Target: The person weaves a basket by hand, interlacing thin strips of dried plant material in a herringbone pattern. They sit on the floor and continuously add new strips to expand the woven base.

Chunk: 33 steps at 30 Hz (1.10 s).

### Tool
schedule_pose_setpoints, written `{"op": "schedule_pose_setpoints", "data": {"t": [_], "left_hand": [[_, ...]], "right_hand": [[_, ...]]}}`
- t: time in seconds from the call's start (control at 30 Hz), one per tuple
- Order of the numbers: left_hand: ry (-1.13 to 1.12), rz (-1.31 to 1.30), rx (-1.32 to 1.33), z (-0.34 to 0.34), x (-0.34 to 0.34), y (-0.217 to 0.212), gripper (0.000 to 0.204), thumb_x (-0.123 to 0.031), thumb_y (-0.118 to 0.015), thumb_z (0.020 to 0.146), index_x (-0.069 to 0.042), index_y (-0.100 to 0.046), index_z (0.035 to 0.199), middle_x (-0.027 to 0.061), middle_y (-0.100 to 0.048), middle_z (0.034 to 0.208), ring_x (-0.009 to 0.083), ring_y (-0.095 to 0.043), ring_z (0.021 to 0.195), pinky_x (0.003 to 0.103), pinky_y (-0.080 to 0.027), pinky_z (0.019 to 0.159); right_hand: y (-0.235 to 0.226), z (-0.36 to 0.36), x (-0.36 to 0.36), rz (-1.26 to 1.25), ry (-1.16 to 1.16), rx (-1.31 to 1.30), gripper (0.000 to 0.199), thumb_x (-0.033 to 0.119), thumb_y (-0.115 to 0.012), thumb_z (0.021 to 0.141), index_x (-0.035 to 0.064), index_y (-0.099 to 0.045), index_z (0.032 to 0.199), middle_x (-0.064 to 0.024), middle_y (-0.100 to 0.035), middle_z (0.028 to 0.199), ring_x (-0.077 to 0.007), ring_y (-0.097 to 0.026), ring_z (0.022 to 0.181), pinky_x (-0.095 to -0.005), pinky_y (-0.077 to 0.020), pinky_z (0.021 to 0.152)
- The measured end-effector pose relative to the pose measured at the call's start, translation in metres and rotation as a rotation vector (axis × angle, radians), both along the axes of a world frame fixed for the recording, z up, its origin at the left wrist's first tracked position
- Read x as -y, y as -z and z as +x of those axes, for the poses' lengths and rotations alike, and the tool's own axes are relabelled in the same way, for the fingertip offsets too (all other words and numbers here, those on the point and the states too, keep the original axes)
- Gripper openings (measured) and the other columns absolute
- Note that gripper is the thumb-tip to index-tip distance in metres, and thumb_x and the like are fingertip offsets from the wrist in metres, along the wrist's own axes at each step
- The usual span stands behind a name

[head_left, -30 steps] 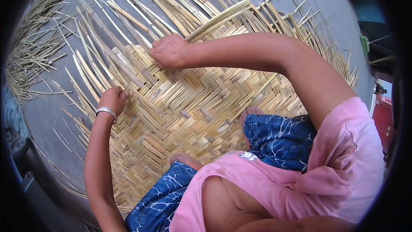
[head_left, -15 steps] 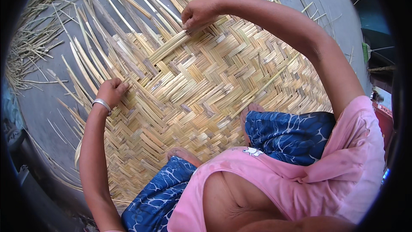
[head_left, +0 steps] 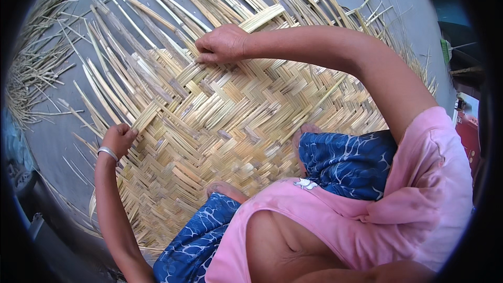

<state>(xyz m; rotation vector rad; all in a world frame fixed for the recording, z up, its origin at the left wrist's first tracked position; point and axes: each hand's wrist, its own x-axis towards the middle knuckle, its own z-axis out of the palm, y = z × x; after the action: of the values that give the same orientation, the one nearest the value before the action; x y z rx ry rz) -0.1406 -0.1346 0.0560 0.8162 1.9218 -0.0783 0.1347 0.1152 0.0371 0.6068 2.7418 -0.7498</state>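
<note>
My left hand (head_left: 119, 139): closed – pinching a strip (head_left: 146, 117) (bangle (head_left: 108, 153) behind).
My right hand (head_left: 224, 44): curled closed over a wider strip (head_left: 266, 17).
Mat (head_left: 236, 118): beneath both.

Left hand (head_left: 119, 140) pinches reed strips (head_left: 145, 119) at woven mat's (head_left: 225, 141) left edge. Right hand (head_left: 222, 44) curled over pale bundle (head_left: 263, 18) near far edge.

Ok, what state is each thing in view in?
Mat: partly woven, far ends loose
Pale strip: slanting, upper end free
Left hand: fingers pinching a strip end
Right hand: fingers curled over the pale strip, grip unclear
Bracelet: worn on the left wrist
Straw pile: loose, scattered
Feet: bare
</note>
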Motion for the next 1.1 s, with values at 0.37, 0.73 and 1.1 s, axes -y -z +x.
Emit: {"op": "schedule_pose_setpoints", "data": {"t": [0.37,0.73,1.1], "left_hand": [[0.183,0.359,-0.144,0.038,-0.024,0.027,0.032,-0.029,-0.058,0.087,0.002,-0.056,0.079,0.0185,-0.055,0.065,0.0290,-0.053,0.060,0.038,-0.044,0.061],[0.154,0.270,-0.130,0.032,-0.017,0.016,0.034,-0.033,-0.054,0.088,-0.001,-0.061,0.081,0.0185,-0.060,0.072,0.0326,-0.059,0.068,0.039,-0.045,0.064],[0.162,0.285,-0.192,0.050,-0.011,0.022,0.031,-0.038,-0.053,0.088,-0.008,-0.063,0.086,0.0175,-0.064,0.077,0.0365,-0.061,0.077,0.043,-0.047,0.069]], "right_hand": [[0.006,0.002,0.002,0.013,0.049,-0.051,0.043,0.054,-0.051,0.085,0.0123,-0.057,0.077,-0.0063,-0.062,0.074,-0.0275,-0.061,0.070,-0.0404,-0.0459,0.059],[0.002,-0.020,0.011,0.192,-0.176,-0.027,0.041,0.048,-0.050,0.088,0.0075,-0.053,0.082,-0.0098,-0.062,0.076,-0.0298,-0.062,0.079,-0.0431,-0.0483,0.066],[-0.007,-0.031,0.018,0.204,-0.226,0.125,0.041,0.049,-0.047,0.089,0.0100,-0.056,0.081,-0.0096,-0.062,0.073,-0.0299,-0.062,0.072,-0.0427,-0.0476,0.062]]}}
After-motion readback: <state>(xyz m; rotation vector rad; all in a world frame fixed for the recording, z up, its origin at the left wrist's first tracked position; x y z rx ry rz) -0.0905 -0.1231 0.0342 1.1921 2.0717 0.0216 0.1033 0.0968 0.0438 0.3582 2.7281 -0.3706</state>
